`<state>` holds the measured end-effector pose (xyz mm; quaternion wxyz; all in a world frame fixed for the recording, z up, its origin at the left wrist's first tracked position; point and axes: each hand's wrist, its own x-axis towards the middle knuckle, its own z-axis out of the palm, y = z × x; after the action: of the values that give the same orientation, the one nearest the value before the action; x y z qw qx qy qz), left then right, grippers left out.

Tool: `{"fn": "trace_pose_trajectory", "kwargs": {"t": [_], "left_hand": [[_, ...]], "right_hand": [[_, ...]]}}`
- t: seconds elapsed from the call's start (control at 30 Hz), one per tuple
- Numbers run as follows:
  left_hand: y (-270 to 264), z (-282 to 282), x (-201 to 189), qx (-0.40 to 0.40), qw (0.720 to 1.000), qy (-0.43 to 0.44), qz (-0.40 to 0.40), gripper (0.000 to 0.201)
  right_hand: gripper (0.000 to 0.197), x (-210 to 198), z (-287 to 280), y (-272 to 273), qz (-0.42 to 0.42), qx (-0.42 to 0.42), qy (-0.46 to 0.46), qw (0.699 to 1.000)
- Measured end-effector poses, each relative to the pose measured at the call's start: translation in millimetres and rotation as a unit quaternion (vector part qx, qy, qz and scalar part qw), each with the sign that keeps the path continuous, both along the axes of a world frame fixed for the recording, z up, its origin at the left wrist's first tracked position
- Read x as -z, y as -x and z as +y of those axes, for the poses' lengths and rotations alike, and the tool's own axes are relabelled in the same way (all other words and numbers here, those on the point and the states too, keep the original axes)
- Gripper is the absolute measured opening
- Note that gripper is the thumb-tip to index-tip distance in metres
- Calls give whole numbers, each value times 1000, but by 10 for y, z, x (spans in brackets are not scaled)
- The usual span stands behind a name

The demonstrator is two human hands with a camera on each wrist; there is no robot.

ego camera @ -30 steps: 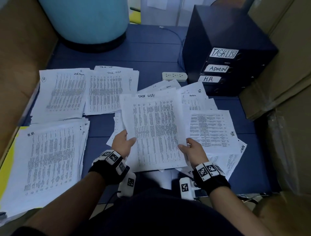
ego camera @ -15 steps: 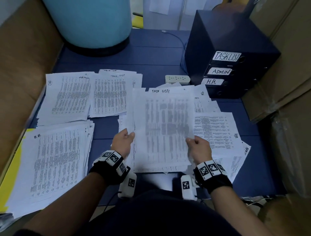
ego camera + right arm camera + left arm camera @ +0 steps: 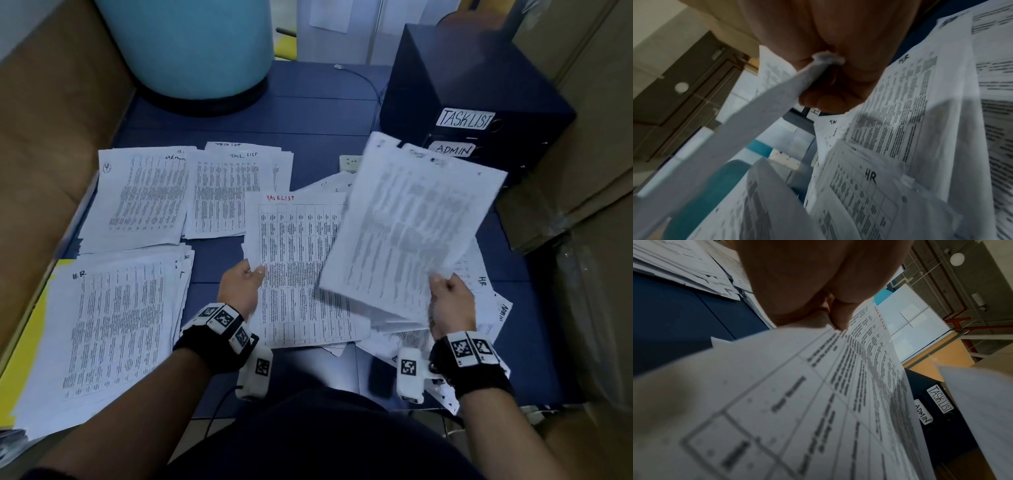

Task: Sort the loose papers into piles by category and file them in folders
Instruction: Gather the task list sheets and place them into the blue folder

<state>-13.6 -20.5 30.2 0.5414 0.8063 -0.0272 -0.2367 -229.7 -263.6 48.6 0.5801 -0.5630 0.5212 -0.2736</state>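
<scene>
My left hand (image 3: pixel 247 278) pinches the left edge of a printed sheet headed TASKLIST in red (image 3: pixel 301 267), thumb on top (image 3: pixel 838 319). My right hand (image 3: pixel 445 291) grips the lower right corner of a thin stack of papers (image 3: pixel 411 229), lifted and tilted to the right over the loose heap (image 3: pixel 479 274); the stack's edge (image 3: pixel 756 116) runs from my fingers. Sorted piles lie on the blue floor: HR (image 3: pixel 106 325) at near left, Admin (image 3: pixel 144 195) and Task List (image 3: pixel 226 192) behind it. Dark binders labelled TASKLIST (image 3: pixel 466 118) and ADMIN (image 3: pixel 452 149) stand at the right.
A large teal drum (image 3: pixel 191 51) stands at the back. Cardboard boxes (image 3: pixel 582 137) wall in the right side, a brown surface (image 3: pixel 44 137) the left. A white power strip (image 3: pixel 347 162) lies behind the papers. A yellow folder (image 3: pixel 30 329) shows under the HR pile.
The stack both hands held has split: my right hand has lifted the upper sheets up and right, uncovering the red-headed TASKLIST sheet that stays in my left hand.
</scene>
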Motion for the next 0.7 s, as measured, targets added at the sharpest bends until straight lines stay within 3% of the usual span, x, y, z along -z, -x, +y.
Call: {"fn": "trace_pose_trajectory", "kwargs": {"t": [0.13,0.23,0.3,0.4,0.57,0.7], "left_hand": [[-21,-44,-65,8,999,32,12,11],[-35,-79,-174,5,997,63,42,18],[-43,-89,-240,-3,992,103,74,26],[-88,-50,-302,-24,989,118,89,30],[-202,52,-352,-39,981,165,94,31],[-355,167,-320,-57,975,186,103,24]], "right_hand": [[18,-6,172,-173,31,-145,9,989],[32,-32,304,-301,88,-234,35,968],[31,-50,380,-405,87,-260,17,961],[15,18,409,-557,93,-235,-1,968],[24,107,479,-803,116,-192,-17,974],[17,109,654,-1035,111,-201,-4,973]]}}
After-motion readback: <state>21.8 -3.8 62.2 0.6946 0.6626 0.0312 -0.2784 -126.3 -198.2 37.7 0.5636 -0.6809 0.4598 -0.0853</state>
